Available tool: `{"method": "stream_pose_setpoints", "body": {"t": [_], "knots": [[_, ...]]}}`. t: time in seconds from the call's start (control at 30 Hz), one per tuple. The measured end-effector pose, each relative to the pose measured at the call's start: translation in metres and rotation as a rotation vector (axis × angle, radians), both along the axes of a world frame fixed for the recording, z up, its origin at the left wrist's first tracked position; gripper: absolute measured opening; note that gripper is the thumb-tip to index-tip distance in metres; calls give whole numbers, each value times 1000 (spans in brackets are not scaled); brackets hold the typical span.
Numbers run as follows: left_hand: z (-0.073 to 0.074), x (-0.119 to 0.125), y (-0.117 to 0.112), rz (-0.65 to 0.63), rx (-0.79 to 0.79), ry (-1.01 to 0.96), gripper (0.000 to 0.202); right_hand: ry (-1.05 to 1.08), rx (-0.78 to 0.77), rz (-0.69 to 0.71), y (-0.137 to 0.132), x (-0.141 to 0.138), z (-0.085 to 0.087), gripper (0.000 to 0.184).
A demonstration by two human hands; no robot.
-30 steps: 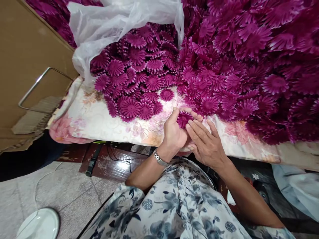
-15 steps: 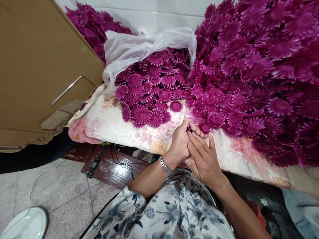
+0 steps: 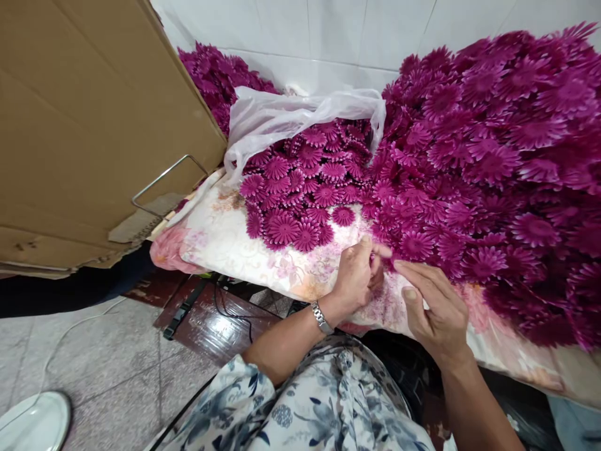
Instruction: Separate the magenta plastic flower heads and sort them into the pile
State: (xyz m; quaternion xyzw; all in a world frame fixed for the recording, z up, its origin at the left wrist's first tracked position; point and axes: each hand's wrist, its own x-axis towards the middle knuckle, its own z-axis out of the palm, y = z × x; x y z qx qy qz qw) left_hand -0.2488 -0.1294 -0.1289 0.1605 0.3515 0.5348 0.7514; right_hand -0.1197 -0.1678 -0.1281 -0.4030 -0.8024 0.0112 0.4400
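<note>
A big heap of purple plastic flowers [image 3: 488, 163] lies on a floral cloth [image 3: 220, 241], piled high on the right. A smaller spread of flat flowers [image 3: 300, 200] spills from a clear plastic bag [image 3: 286, 116]. My left hand [image 3: 354, 275], with a metal watch on its wrist, is curled at the heap's near edge, fingers pinched round a purple flower that is mostly hidden. My right hand [image 3: 434, 300] is just to its right, apart from it, fingers stretched toward the heap and holding nothing.
A large cardboard box [image 3: 94, 113] with a wire handle [image 3: 166, 181] leans at the left. White tiled wall [image 3: 357, 31] stands behind. Below the cloth are a dark wooden board [image 3: 211, 319], a strap and cables. A white round object [image 3: 32, 423] sits on the tiled floor.
My head has tilted up, showing the wall. My right hand has come off my left hand and moved right, opening toward the heap. My left hand stays curled on its flower.
</note>
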Motion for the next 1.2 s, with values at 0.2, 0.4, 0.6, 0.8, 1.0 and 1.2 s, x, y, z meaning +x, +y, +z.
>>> {"method": "stream_pose_setpoints", "body": {"t": [0.2, 0.4, 0.6, 0.8, 1.0, 1.2], "knots": [[5, 15, -6, 78, 3, -90, 56, 93, -86, -148, 32, -15, 5, 37], [5, 23, -9, 84, 144, -230, 40, 124, -258, -81, 36, -45, -9, 54], [-5, 16, -7, 77, 190, -48, 41, 253, -387, -29, 12, -59, -9, 58], [-3, 22, -27, 76, 243, 56, 28, 365, -423, -67, 35, -42, -8, 51], [16, 24, -21, -48, 62, -158, 43, 200, -263, -134, 23, -38, -25, 50], [2, 24, -9, -90, 37, -190, 50, 246, -348, -71, -2, -55, -15, 64]]}}
